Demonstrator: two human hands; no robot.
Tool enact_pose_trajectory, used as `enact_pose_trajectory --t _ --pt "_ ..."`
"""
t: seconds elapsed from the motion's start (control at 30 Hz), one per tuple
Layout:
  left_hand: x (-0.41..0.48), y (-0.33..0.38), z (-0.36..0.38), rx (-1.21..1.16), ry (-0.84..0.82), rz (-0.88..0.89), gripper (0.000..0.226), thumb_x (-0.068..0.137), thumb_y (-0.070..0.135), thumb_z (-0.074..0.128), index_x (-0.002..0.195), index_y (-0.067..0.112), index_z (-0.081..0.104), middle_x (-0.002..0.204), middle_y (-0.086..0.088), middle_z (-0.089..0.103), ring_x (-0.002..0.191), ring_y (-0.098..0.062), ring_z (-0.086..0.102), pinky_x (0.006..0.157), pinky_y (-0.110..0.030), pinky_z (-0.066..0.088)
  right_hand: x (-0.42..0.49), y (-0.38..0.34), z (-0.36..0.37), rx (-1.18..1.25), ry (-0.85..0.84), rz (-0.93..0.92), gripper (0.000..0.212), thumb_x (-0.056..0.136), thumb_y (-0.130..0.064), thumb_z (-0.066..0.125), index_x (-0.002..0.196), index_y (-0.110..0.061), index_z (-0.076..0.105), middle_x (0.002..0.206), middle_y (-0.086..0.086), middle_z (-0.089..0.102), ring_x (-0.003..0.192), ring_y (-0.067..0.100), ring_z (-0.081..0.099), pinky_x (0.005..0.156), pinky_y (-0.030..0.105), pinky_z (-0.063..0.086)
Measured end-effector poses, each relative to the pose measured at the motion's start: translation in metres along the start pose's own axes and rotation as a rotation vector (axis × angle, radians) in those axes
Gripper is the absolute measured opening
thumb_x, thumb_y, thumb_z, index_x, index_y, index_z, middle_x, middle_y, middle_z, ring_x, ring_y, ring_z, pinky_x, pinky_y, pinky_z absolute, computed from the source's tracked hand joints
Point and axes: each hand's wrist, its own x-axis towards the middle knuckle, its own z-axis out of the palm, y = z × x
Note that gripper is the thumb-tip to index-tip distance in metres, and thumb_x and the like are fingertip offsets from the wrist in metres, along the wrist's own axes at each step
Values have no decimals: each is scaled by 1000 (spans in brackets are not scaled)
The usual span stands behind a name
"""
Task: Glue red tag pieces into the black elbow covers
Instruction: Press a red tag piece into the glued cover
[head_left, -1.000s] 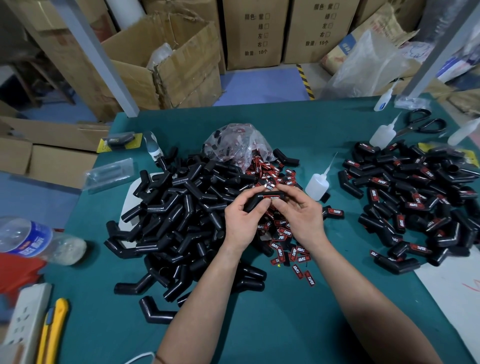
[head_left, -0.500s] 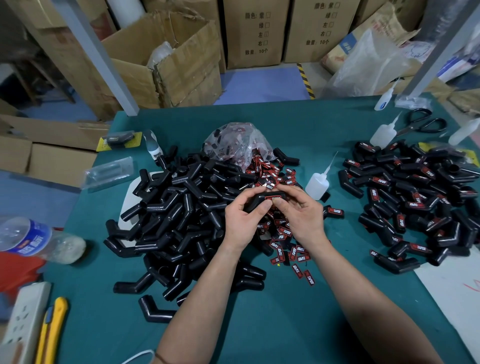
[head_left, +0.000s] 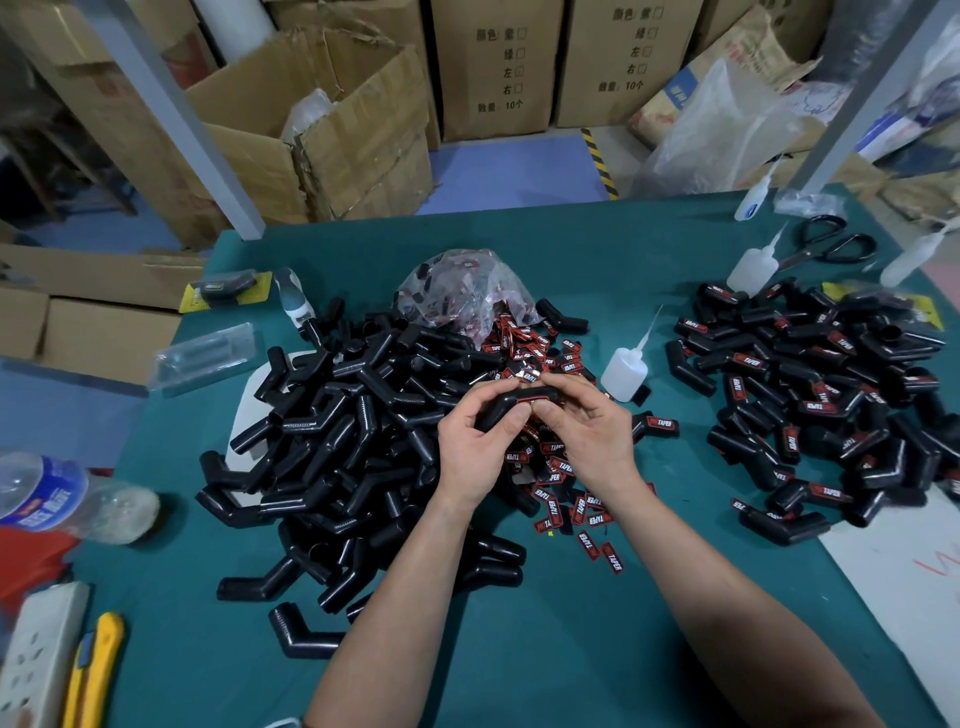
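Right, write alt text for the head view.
Left hand and right hand hold a black elbow cover bearing a red tag over a green table. Untagged covers pile left, tagged covers right, loose tags and a glue bottle between.

The one camera rides on my head, wide-angled, facing forward and down onto the desk (head_left: 519, 649). My left hand (head_left: 472, 447) and right hand (head_left: 592, 436) sit close beneath it, mid-frame; the top of the view reaches cardboard boxes (head_left: 358, 130) beyond.
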Motion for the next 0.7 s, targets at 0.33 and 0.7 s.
enact_pose_trajectory --t 0.33,0.7 --pt "1 1 2 -7 -8 -63 36 89 -6 75 112 21 73 109 10 78 103 -7 73 91 -20 54 1 -2 -2 -41 3 -29 32 80 -10 76 111 -17 71 112 8 66 107 18 67 100 30 53" --pt "2 2 1 -13 2 -31 37 86 11 78 108 41 79 114 5 77 108 -15 73 93 -24 56 -2 -1 -2 -12 -3 -29 32 81 -13 78 111 -23 74 110 -2 69 108 21 68 98 29 53"
